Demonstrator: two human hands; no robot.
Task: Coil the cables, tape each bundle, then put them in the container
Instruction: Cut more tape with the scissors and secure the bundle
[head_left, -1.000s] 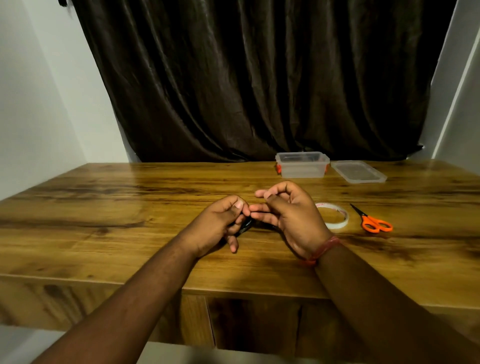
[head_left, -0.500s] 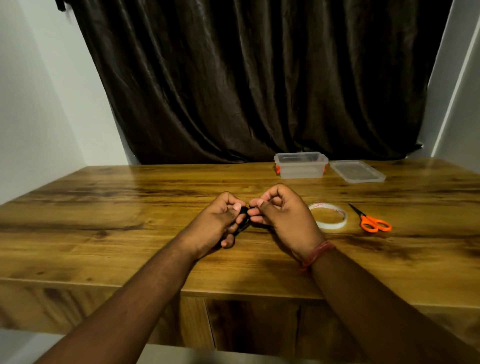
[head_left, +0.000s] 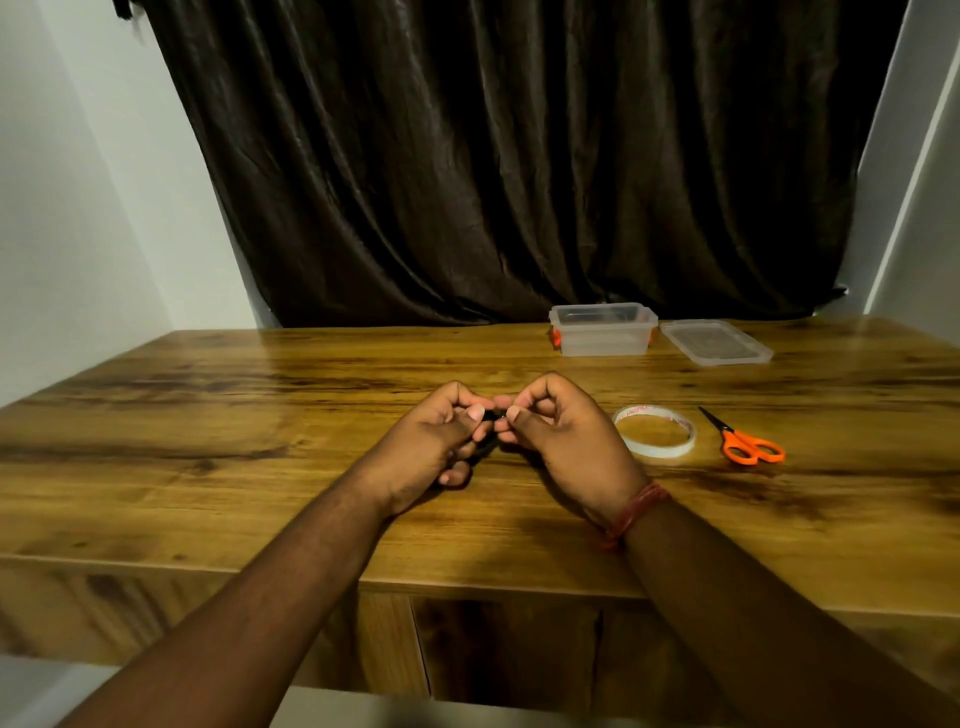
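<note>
A small black cable bundle (head_left: 490, 422) is held between both hands above the middle of the wooden table (head_left: 260, 415); most of it is hidden by my fingers. My left hand (head_left: 434, 441) grips it with curled fingers. My right hand (head_left: 558, 436) pinches it from the right with thumb and fingers. A roll of clear tape (head_left: 653, 431) lies flat just right of my right hand. The clear plastic container (head_left: 602, 330) stands open at the table's far edge, with orange latches on its ends.
The container's clear lid (head_left: 716, 341) lies to the right of the container. Orange-handled scissors (head_left: 744, 442) lie right of the tape roll. A dark curtain (head_left: 493, 156) hangs behind the table, with white walls on either side.
My right fingers, spread a second ago, have curled in to pinch the bundle. Both hands have lifted slightly and drawn closer together.
</note>
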